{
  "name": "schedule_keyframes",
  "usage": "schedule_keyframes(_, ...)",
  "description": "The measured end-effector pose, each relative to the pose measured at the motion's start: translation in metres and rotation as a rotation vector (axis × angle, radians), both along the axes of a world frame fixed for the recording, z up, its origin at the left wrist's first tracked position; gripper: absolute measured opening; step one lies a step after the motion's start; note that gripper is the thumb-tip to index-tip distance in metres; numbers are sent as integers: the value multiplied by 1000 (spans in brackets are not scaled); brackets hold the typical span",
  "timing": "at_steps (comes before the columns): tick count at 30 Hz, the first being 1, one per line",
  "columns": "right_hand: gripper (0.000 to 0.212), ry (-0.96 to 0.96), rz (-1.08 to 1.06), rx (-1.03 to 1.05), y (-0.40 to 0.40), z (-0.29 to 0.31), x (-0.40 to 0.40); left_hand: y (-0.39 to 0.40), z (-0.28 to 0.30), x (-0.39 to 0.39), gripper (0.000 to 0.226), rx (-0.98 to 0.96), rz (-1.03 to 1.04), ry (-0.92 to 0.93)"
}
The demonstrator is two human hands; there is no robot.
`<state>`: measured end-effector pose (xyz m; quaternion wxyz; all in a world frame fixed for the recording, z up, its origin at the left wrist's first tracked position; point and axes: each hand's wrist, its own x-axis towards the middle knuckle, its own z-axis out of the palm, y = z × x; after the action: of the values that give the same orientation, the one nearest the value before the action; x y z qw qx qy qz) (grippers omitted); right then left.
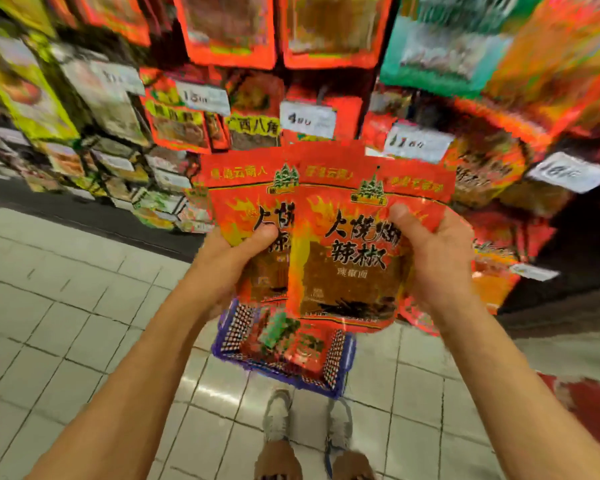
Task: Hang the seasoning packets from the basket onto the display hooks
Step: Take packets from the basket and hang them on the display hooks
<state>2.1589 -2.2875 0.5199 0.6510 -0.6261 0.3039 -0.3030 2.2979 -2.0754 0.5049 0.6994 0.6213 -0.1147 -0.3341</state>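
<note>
I hold a fanned stack of red chili seasoning packets (343, 244) upright in front of the display. My left hand (236, 258) grips the left packet (246, 202), thumb across its front. My right hand (433, 254) grips the right side of the stack, thumb on the front packet. A third packet (420, 181) shows behind at the right. Below them a blue mesh basket (340, 362) stands on the floor with more packets (291, 344) inside. Display hooks with hanging packets (253, 123) and price tags (307, 119) fill the rack behind.
More hanging goods crowd the rack at left (32, 91) and right (489, 161). A light tiled floor (66, 306) spreads to the left. My shoes (278, 414) stand just behind the basket. A red patch (589, 407) lies on the floor at right.
</note>
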Motion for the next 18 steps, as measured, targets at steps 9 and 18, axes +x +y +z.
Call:
schedule_keyframes(9, 22, -144, -286, -293, -33, 183, -29, -44, 190, 24, 16, -201, -116, -193)
schedule_keyframes(18, 28, -240, -365, -399, -98, 286, -58, -98, 291, 21, 18, -282, -68, -410)
